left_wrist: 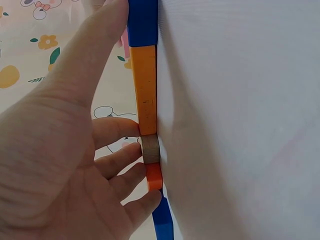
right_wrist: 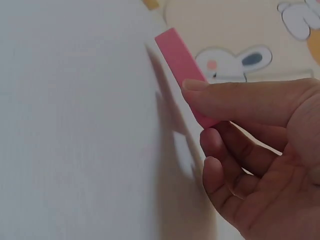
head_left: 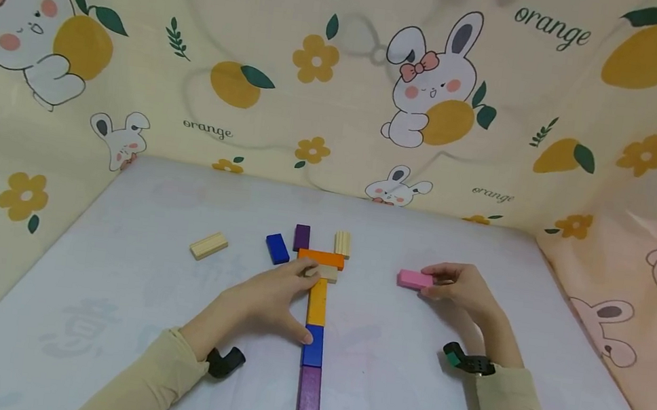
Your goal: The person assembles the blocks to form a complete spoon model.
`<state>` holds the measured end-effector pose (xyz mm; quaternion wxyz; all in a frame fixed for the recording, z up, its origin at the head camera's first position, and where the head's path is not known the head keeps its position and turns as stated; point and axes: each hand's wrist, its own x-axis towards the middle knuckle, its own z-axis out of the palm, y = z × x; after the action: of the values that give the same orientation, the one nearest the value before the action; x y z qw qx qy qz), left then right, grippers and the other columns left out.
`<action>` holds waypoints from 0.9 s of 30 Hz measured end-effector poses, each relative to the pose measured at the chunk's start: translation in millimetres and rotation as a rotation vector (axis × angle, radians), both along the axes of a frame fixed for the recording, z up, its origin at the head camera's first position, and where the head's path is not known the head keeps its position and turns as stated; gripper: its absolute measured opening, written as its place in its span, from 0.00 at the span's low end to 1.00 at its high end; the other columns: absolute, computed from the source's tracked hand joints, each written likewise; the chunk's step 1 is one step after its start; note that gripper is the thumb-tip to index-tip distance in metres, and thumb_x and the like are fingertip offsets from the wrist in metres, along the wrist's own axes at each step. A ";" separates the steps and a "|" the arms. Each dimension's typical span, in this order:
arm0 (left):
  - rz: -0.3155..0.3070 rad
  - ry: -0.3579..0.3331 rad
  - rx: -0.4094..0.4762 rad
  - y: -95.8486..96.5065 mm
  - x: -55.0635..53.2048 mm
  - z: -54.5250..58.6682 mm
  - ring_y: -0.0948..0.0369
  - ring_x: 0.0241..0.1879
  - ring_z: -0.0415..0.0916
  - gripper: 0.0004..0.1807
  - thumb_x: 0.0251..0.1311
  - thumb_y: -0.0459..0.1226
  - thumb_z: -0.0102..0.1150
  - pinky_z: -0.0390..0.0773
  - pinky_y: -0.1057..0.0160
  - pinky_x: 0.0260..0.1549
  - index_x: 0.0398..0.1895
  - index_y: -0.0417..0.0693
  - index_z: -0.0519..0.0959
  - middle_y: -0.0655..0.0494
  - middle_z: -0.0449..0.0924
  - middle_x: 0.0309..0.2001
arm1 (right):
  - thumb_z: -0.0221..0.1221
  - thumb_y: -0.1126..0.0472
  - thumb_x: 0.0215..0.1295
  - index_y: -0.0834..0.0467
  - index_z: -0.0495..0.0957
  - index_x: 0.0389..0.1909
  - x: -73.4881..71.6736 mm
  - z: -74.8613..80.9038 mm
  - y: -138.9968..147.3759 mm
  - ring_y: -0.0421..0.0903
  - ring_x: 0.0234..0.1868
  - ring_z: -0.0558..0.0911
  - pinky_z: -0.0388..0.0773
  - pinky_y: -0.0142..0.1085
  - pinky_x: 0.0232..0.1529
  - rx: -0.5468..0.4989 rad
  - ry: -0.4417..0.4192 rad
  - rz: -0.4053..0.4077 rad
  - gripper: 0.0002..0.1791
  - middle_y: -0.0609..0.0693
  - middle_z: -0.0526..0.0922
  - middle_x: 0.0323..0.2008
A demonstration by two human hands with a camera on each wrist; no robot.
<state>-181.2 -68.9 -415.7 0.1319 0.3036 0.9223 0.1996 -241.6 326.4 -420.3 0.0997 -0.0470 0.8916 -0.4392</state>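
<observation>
My right hand (head_left: pixel 468 290) pinches a pink block (head_left: pixel 414 280) by one end between thumb and fingers, over the right part of the table; the right wrist view shows it held above its shadow. My left hand (head_left: pixel 267 300) spreads along a line of blocks. Its thumb lies at a blue block (head_left: pixel 314 348), and its fingers reach a plain wooden block (head_left: pixel 329 274) and an orange block (head_left: pixel 333 259), both laid crosswise. Between thumb and fingers runs a yellow block (head_left: pixel 318 303). A purple block (head_left: pixel 309 393) forms the near end of the line.
Beyond the orange crosspiece stand a small purple block (head_left: pixel 302 237) and a ribbed wooden block (head_left: pixel 343 244). Another blue block (head_left: pixel 277 249) and a ribbed wooden block (head_left: pixel 209 246) lie to the left. A patterned cloth (head_left: pixel 339 117) walls the white table (head_left: pixel 404 392) at the back and sides.
</observation>
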 end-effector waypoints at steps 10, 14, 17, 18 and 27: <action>-0.004 0.006 0.011 0.1 0.5 -0.4 0.53 0.73 0.50 0.61 0.39 0.68 0.71 0.58 0.50 0.67 0.76 0.50 0.60 0.53 0.47 0.77 | 0.74 0.61 0.52 0.59 0.83 0.52 3.3 25.0 -35.1 0.53 0.48 0.75 0.77 0.32 0.40 -0.099 0.065 -0.065 0.24 0.57 0.81 0.45; -0.009 0.007 0.008 0.0 0.3 -0.5 0.53 0.73 0.51 0.61 0.39 0.68 0.71 0.58 0.50 0.67 0.76 0.50 0.59 0.53 0.47 0.77 | 0.75 0.60 0.52 0.59 0.84 0.51 1.8 32.7 -51.1 0.51 0.42 0.72 0.71 0.32 0.34 -0.119 0.083 -0.080 0.23 0.58 0.77 0.35; -0.012 0.001 0.009 0.6 -0.1 -0.3 0.53 0.72 0.51 0.61 0.39 0.68 0.70 0.58 0.50 0.67 0.76 0.50 0.59 0.54 0.47 0.77 | 0.75 0.58 0.51 0.57 0.84 0.50 -1.3 37.6 -61.7 0.50 0.40 0.69 0.67 0.35 0.32 -0.115 0.085 -0.086 0.23 0.57 0.73 0.30; -0.011 0.000 0.006 0.8 -0.2 -0.4 0.53 0.72 0.51 0.61 0.40 0.68 0.70 0.58 0.50 0.67 0.76 0.50 0.59 0.54 0.47 0.77 | 0.75 0.58 0.51 0.57 0.84 0.50 -3.0 39.1 -65.3 0.50 0.40 0.69 0.66 0.35 0.32 -0.117 0.083 -0.087 0.23 0.57 0.73 0.30; -0.009 -0.004 0.014 -1.1 -0.2 -0.8 0.54 0.73 0.50 0.61 0.40 0.68 0.70 0.58 0.50 0.67 0.76 0.50 0.59 0.54 0.47 0.77 | 0.75 0.61 0.52 0.57 0.84 0.51 -23.7 42.0 -106.7 0.53 0.41 0.72 0.72 0.40 0.42 -0.162 0.032 -0.062 0.23 0.59 0.78 0.36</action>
<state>-181.4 -70.0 -416.5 0.1326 0.3082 0.9192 0.2059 -265.4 219.7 -378.3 0.0675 -0.0344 0.8558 -0.5118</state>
